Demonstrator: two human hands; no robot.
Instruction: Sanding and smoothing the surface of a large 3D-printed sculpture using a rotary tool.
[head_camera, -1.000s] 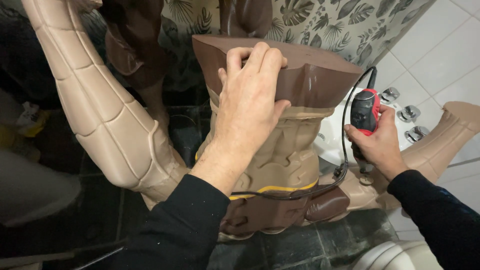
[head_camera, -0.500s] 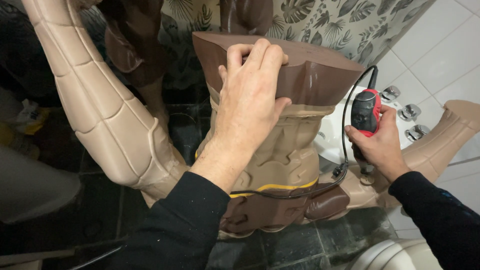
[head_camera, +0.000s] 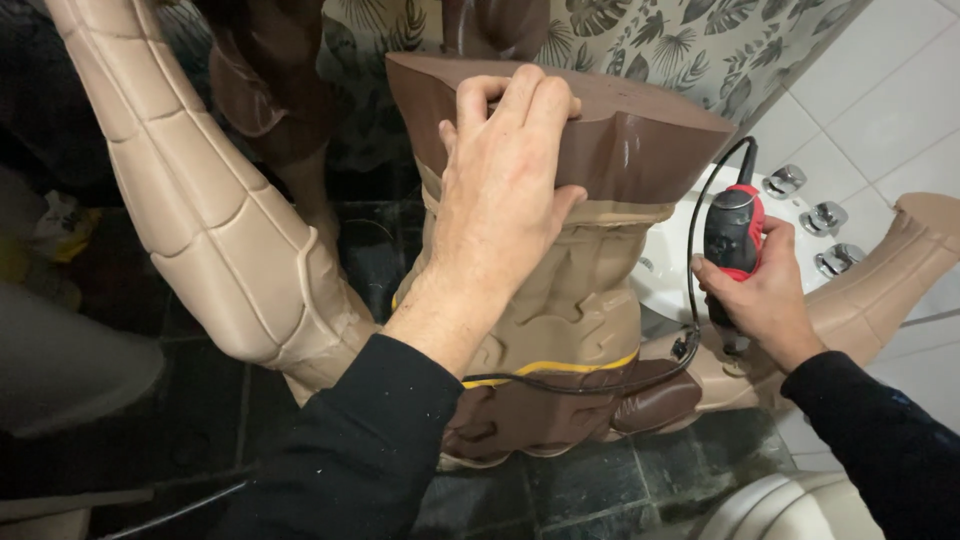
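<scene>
1. Little has changed over the last second: the left hand (head_camera: 505, 190) stays pressed flat on the figure torso (head_camera: 560, 300), fingers curled over the near edge of its dark brown top (head_camera: 640, 130), palm against the tan sculpted chest.
2. The right hand (head_camera: 765, 300) keeps its closed grip on the red and black rotary tool (head_camera: 732, 235), held upright just right of the torso and apart from it; its tip is hidden behind the hand.
3. The tool's black cord (head_camera: 600, 385) loops along the torso's yellow waist stripe (head_camera: 560, 368).
4. The torso stands upright in the middle, between a large segmented tan limb (head_camera: 215, 220) on the left and another tan limb (head_camera: 890, 260) on the right.
5. Judging by the steady hold, the piece is braced, and the tool is not on it now.
</scene>
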